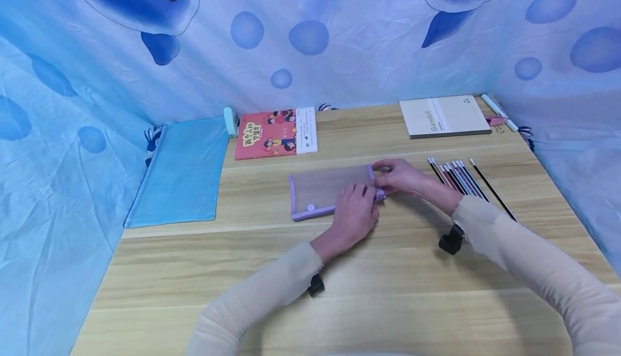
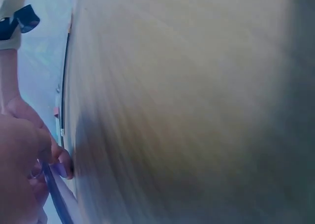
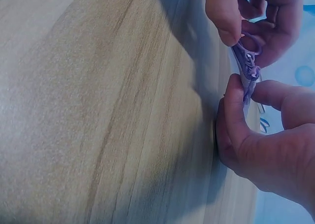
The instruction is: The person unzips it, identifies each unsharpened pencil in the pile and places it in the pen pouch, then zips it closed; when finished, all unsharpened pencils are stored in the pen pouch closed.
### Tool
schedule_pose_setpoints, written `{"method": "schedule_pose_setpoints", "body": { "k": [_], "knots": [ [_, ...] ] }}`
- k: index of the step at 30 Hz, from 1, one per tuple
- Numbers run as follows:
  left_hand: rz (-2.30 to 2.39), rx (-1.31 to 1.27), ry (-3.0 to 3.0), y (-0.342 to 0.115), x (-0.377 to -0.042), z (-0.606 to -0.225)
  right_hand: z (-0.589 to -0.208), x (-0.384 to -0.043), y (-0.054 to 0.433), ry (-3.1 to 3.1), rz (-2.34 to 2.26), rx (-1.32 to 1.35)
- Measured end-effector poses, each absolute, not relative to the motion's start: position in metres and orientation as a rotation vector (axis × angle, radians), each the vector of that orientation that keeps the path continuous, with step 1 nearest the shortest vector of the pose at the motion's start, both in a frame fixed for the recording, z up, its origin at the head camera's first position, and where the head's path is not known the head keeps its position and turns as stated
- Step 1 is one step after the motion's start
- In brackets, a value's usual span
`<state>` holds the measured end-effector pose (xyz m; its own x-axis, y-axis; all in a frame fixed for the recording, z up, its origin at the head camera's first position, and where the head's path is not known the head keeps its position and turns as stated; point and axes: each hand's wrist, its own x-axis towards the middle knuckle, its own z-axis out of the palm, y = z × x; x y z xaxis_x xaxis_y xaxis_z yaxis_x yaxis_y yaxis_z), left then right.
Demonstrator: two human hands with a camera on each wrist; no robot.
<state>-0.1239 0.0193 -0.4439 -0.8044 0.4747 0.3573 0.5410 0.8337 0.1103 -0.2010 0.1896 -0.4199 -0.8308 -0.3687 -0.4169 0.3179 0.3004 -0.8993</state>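
Observation:
A see-through zip pouch with purple edging (image 1: 317, 189) lies on the table in front of both hands. My left hand (image 1: 355, 213) is at its near right edge; in the right wrist view its thumb and finger pinch the zip edge beside a small purple ring (image 3: 253, 44). At the pouch's right end, my right hand (image 1: 399, 177) pinches the corner between thumb and fingers (image 3: 235, 106). A crumpled purple bit (image 3: 251, 71) shows between the two hands. The left wrist view shows the left hand (image 2: 22, 155) only partly, with the purple zip edge (image 2: 55, 192) below it.
Several pencils (image 1: 458, 178) lie right of the hands, with a black pencil (image 1: 492, 189) apart. A blue mesh folder (image 1: 179, 172) lies at left. Behind are a red book (image 1: 267, 135), a turquoise object (image 1: 230, 122), a Gambit notebook (image 1: 443, 117) and a pale stick-like object (image 1: 499, 112).

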Motion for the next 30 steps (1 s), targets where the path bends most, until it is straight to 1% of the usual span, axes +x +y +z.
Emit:
{"method": "schedule_pose_setpoints", "body": {
  "k": [5,11,22,30],
  "knots": [
    [-0.212,-0.848,-2.601,0.016,-0.124,-0.448,-0.421,-0.2,0.19,2.016,-1.561,-0.045],
    [-0.22,-0.918,-2.498,0.013,-0.125,-0.451,-0.418,-0.195,0.195,2.004,-1.524,-0.068],
    [-0.204,-0.957,-2.473,0.008,-0.125,-0.451,-0.42,-0.192,0.197,2.038,-1.485,-0.111],
    [-0.227,-0.923,-2.536,-0.01,-0.123,-0.449,-0.418,-0.187,0.201,2.031,-1.505,-0.123]
  ]
}}
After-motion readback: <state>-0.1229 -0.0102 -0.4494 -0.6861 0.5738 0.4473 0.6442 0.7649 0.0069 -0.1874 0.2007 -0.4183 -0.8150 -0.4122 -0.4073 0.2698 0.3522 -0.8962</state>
